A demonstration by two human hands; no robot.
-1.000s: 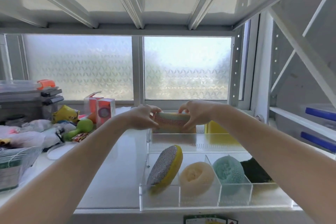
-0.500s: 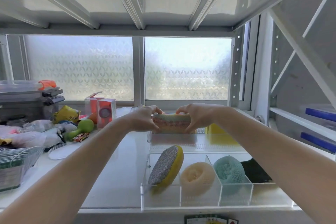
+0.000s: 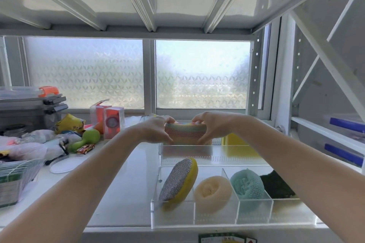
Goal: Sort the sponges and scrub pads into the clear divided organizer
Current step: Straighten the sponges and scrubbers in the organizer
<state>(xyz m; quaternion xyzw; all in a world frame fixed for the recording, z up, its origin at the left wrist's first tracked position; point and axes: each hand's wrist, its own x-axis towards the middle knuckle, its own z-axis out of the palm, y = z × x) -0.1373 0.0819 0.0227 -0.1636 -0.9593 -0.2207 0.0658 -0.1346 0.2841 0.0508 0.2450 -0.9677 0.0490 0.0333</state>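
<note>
Your left hand (image 3: 158,130) and your right hand (image 3: 211,126) both pinch the striped mesh sponge (image 3: 185,133) — one hand on each end, fingers closed tight on it. You hold it over the far row of the clear organizer (image 3: 156,213), at its left end. I cannot tell if the sponge touches the bottom yet.

In the near row, the silver and yellow scrubber (image 3: 177,181) leans in the left slot. Next to it sits the cream puff scrubber (image 3: 212,193), then the teal one (image 3: 247,184), then a dark green pad (image 3: 276,185) — each in its own slot. The organizer stands on the white bench (image 3: 122,183).
</note>
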